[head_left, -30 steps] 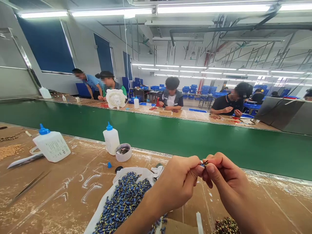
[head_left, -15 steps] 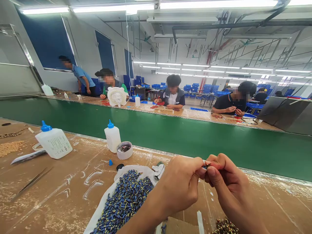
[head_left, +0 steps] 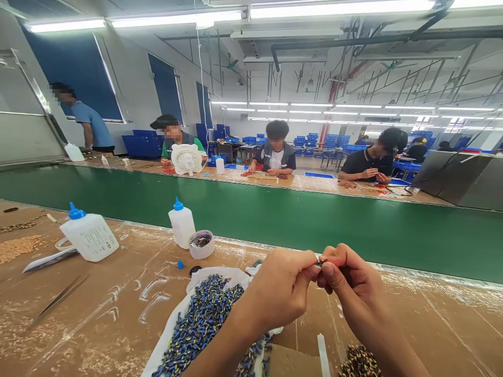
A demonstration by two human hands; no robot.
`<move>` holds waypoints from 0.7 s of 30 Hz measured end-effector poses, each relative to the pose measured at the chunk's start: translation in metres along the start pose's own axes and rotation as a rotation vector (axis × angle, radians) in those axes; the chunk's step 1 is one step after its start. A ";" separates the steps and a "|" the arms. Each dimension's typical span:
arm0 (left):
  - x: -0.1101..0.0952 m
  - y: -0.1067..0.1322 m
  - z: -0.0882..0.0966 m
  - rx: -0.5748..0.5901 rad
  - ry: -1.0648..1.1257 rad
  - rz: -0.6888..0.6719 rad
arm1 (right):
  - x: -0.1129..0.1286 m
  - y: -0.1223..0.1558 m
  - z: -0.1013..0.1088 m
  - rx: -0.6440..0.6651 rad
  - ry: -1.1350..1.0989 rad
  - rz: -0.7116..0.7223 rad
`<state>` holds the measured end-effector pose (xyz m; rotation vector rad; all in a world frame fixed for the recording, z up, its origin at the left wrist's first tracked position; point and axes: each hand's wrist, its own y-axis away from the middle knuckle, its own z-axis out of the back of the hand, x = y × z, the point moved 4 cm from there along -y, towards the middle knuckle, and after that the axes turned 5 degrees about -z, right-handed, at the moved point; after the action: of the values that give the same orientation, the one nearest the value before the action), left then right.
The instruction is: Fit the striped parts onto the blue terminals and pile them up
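Over the near table, my left hand [head_left: 277, 285] and my right hand [head_left: 349, 283] meet fingertip to fingertip. Both pinch a tiny dark and blue piece [head_left: 320, 263], mostly covered by the fingers, so its exact kind does not show. Below my left forearm spreads a heap of small blue, yellow-marked pieces [head_left: 204, 319] on a white sheet. A smaller pile of dark, multicoloured pieces [head_left: 359, 361] lies under my right wrist. Between the two piles is a flat piece of cardboard [head_left: 294, 361].
White bottles with blue caps [head_left: 183, 225] [head_left: 90, 235] stand left, beside a tape roll [head_left: 201, 244]. Tweezers [head_left: 58, 298] and scissors [head_left: 51, 259] lie on the table. A green conveyor belt [head_left: 275, 214] runs across; several people sit beyond it near a white fan [head_left: 186, 158].
My view has shifted slightly, and both hands appear a little further left, still pinching together. A standing person in blue at the far left has moved left and turned away.
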<state>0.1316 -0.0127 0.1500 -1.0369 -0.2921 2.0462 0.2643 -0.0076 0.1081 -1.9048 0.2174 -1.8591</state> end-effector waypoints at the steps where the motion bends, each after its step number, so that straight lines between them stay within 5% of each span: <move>1: 0.001 0.000 -0.001 -0.010 -0.002 -0.003 | 0.000 0.000 -0.001 0.004 0.000 0.004; 21: -0.008 -0.002 0.002 0.028 0.133 0.025 | 0.002 0.002 0.006 -0.005 -0.058 -0.079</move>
<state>0.1342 -0.0170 0.1566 -1.1592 -0.1822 1.9869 0.2706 -0.0087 0.1094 -1.9940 0.1298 -1.8522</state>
